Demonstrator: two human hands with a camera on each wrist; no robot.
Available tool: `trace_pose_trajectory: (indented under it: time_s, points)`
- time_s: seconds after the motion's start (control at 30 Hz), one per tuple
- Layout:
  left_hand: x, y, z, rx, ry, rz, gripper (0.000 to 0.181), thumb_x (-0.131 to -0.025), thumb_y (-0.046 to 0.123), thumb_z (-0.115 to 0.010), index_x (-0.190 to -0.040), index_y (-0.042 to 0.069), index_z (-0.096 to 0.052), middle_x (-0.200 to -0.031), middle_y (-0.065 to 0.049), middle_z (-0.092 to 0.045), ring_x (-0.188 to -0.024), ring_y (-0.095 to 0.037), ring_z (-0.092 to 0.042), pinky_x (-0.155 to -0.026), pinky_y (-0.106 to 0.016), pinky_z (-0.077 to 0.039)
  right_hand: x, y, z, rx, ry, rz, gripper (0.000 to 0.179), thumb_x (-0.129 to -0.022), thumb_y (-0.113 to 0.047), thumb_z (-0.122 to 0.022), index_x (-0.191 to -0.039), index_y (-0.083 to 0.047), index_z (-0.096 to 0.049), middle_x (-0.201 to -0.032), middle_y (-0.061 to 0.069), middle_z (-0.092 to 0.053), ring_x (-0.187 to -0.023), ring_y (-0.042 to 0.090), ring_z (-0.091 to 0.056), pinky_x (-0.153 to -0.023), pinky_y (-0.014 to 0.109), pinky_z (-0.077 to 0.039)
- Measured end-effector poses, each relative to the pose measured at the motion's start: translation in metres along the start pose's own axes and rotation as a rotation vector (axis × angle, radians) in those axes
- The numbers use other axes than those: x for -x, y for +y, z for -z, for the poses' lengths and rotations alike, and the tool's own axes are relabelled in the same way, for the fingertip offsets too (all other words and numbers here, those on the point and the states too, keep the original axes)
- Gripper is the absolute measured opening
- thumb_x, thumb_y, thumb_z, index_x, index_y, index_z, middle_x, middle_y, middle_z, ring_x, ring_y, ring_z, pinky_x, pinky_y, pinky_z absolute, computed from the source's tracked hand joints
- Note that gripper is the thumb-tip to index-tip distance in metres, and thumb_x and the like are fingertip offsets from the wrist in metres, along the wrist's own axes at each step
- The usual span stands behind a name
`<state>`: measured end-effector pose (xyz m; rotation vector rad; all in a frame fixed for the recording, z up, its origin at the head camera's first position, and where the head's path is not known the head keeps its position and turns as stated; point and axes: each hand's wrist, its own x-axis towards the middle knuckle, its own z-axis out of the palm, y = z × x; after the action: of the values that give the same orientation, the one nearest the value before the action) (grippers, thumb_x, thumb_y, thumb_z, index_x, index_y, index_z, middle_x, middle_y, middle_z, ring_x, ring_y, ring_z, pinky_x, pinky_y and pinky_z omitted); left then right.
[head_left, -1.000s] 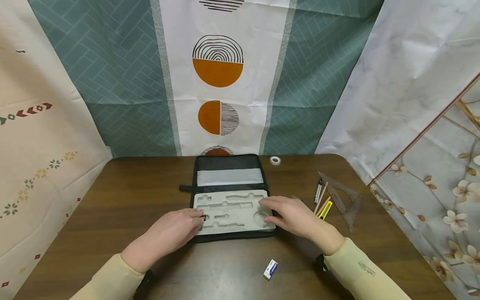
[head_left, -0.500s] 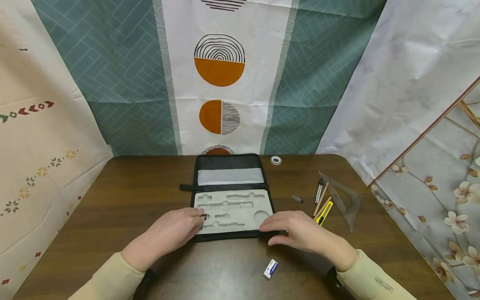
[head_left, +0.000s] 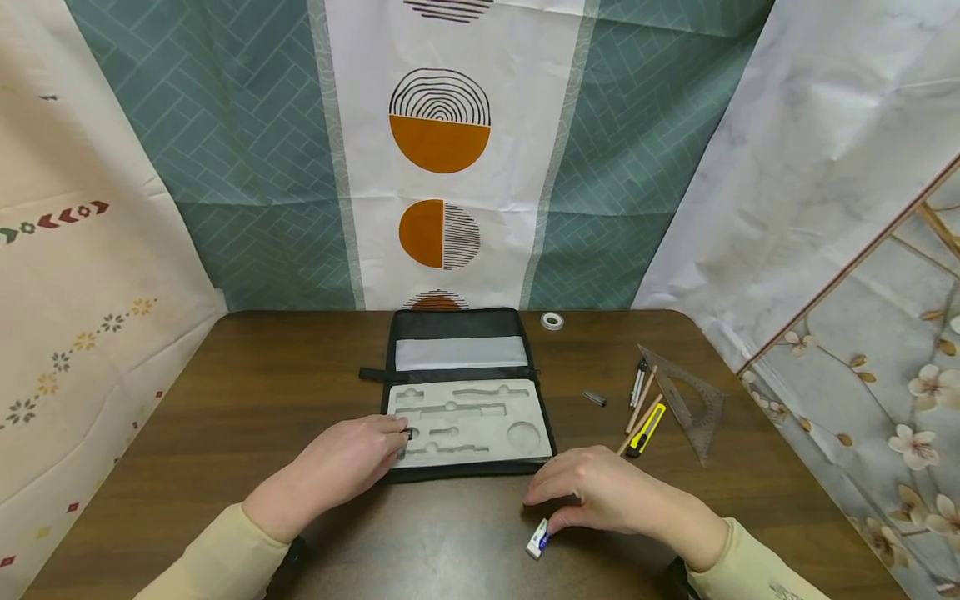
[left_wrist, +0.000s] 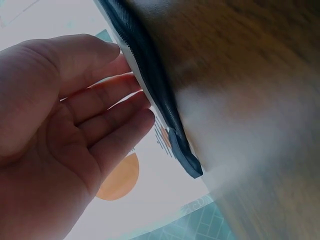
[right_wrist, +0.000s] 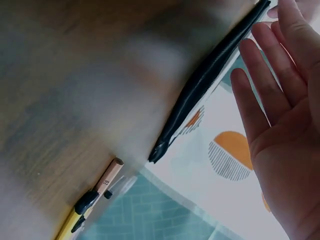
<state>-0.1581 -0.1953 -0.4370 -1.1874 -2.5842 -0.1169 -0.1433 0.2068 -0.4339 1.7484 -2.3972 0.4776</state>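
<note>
An unzipped black case point(head_left: 465, 477) with a pale grey foam insert point(head_left: 480, 432) lies on the table, its foam cut with shaped slots. At its left edge is my left hand point(head_left: 348, 458), thumb and index fingertips close to a small dark piece point(head_left: 409, 433); I cannot tell whether they pinch it. The left wrist view shows its other fingers loosely extended by the zipped edge point(left_wrist: 150, 70). My right hand point(head_left: 600, 492) hovers past the case's front right corner, fingers spread and bent downward. Its thumb overlaps a small white and blue eraser point(head_left: 537, 540).
To the right lie a clear set square point(head_left: 693, 408), a yellow utility knife point(head_left: 647, 429), wooden pencils point(head_left: 642, 402), a thin pen-like tool point(head_left: 637, 383) and a small grey tube point(head_left: 595, 398). A roll of white tape point(head_left: 552, 321) sits at the back. Patterned cloths hang behind.
My right hand has moved from the foam's right side toward me, down to the eraser. The grey tube and knife came into fuller view. My left hand stays put.
</note>
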Motion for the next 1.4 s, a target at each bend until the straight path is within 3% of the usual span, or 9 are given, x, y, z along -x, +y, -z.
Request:
trace_pose_trajectory:
  time_s: [0.4,0.73,1.4]
  points:
    - [0.000,0.000,0.000,0.006,0.008,0.001,0.022,-0.087,0.003,-0.092,-0.106,0.008,-0.082,-0.125,-0.014,-0.079,-0.114,-0.030,-0.077,-0.088,-0.042,-0.065,0.000,-0.004,-0.004,-0.064,-0.057,-0.008,0.032,-0.091,-0.030,-0.092,-0.121,-0.023,-0.083,-0.122,-0.015,-0.075,-0.113,-0.005,-0.068,-0.092,0.015,-0.055]
    - [0.002,0.000,-0.002,0.006,0.021,-0.010,0.022,-0.087,0.003,-0.092,-0.104,0.009,-0.080,-0.125,-0.014,-0.079,-0.115,-0.031,-0.077,-0.088,-0.042,-0.065,0.001,-0.006,-0.007,-0.040,-0.075,-0.010,0.028,-0.091,-0.027,-0.093,-0.118,-0.025,-0.084,-0.119,-0.018,-0.074,-0.112,-0.005,-0.067,-0.092,0.014,-0.054]
    - [0.002,0.001,-0.002,-0.017,0.018,-0.007,0.020,-0.088,0.004,-0.091,-0.103,0.008,-0.079,-0.126,-0.014,-0.079,-0.116,-0.030,-0.076,-0.091,-0.042,-0.065,-0.004,-0.011,-0.011,-0.011,-0.060,0.015,0.020,-0.084,-0.022,-0.098,-0.098,-0.025,-0.084,-0.107,-0.019,-0.074,-0.101,-0.006,-0.066,-0.086,0.010,-0.052]
